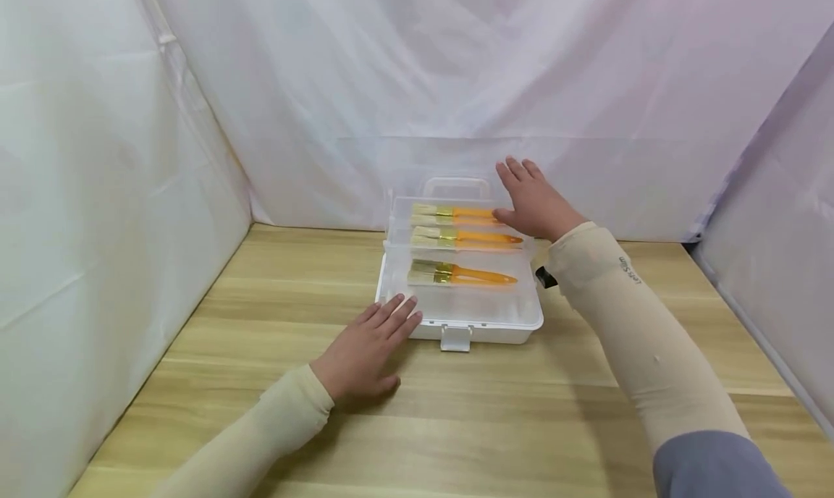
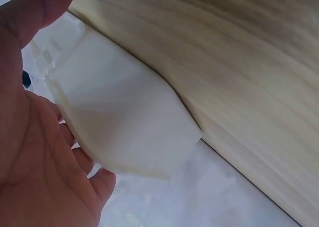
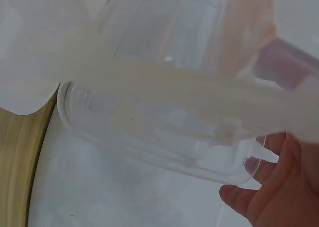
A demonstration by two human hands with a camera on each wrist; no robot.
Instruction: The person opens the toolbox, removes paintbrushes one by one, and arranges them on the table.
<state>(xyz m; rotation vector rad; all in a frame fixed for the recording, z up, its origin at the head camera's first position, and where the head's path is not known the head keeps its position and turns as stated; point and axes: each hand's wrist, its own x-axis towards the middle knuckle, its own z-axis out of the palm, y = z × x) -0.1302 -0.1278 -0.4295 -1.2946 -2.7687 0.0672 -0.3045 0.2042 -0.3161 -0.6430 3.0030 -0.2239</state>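
A white plastic box point(image 1: 500, 334) with a clear raised lid point(image 1: 400, 183) rests on the table. Paintbrushes with orange handles and pale bristles lie across it: a front brush point(image 1: 482, 274), a middle brush point(image 1: 485, 237) and a back brush point(image 1: 465, 212). My left hand point(image 1: 365, 349) reaches the box's front left corner, fingers straight with the tips at its rim. In the left wrist view the fingers lie along the box's white wall point(image 2: 119, 107). My right hand point(image 1: 537, 197) is at the lid's right side, fingers extended; the right wrist view shows its fingertips at the clear edge point(image 3: 234, 179).
A wooden table point(image 1: 274, 288) carries the box near the back. White cloth hangs behind as a back wall point(image 1: 313, 107), with more cloth at both sides. A clear latch point(image 1: 456, 339) hangs at the box's front, and a small black object point(image 1: 546, 277) shows beside the right sleeve.
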